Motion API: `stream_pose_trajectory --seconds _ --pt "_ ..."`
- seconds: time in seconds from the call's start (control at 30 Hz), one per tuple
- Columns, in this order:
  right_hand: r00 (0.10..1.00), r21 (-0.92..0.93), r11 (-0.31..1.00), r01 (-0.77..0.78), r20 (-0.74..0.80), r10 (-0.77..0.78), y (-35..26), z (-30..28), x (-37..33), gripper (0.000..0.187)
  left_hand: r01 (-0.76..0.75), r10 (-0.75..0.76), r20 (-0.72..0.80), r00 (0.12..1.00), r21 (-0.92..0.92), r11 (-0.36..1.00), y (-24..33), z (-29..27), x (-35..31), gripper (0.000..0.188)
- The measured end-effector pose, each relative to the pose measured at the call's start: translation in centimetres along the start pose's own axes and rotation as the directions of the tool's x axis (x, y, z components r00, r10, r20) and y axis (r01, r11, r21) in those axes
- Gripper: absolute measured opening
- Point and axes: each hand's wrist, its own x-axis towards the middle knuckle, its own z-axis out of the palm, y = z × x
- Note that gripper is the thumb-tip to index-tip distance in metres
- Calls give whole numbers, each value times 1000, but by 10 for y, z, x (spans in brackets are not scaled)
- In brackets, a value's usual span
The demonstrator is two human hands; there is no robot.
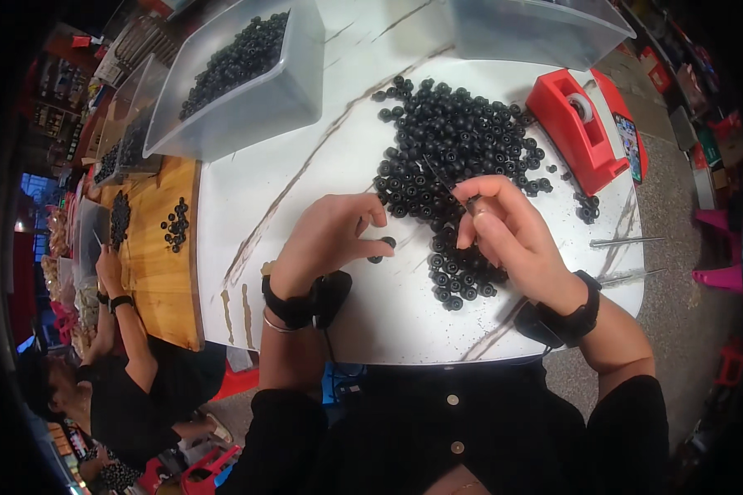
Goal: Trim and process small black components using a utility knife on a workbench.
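A large heap of small round black parts with centre holes [462, 136], like little wheels, lies on the white table. My right hand [512, 235] is over the heap's near side, its thumb and fingers pinched on a thin dark pointed tool [440, 175] that slants up and left over the parts; its exact kind cannot be made out. Left of the heap, my left hand [326, 239] has its fingers curled, with a gap between thumb and index finger. By that thumb tip is a loose black part [387, 242], seemingly touching it.
A clear bin of black parts [239, 66] stands at the far left, another clear bin [545, 33] at the back. At right are a red tape dispenser [578, 124], a phone [627, 147] and thin metal rods [627, 242]. A co-worker [120, 363] works at the wooden table [161, 280].
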Motion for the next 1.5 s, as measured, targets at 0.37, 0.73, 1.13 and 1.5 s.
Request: stream_pose_trajectory --seconds 0.37,0.73,1.13,1.5 --pt "997 -46 996 -77 22 78 -3 -1 1 19 2 1 -43 999 61 998 11 13 9 21" --pt "991 -174 984 -29 125 52 -3 1 -2 22 23 59 63 996 -853 522 33 24 -1 21" --pt "996 -168 984 62 68 -51 7 -1 0 18 -15 95 13 995 -957 290 26 51 11 23" --pt "1000 -117 993 -20 14 22 9 -2 1 18 -89 49 -79 996 -965 245 35 50 9 19"
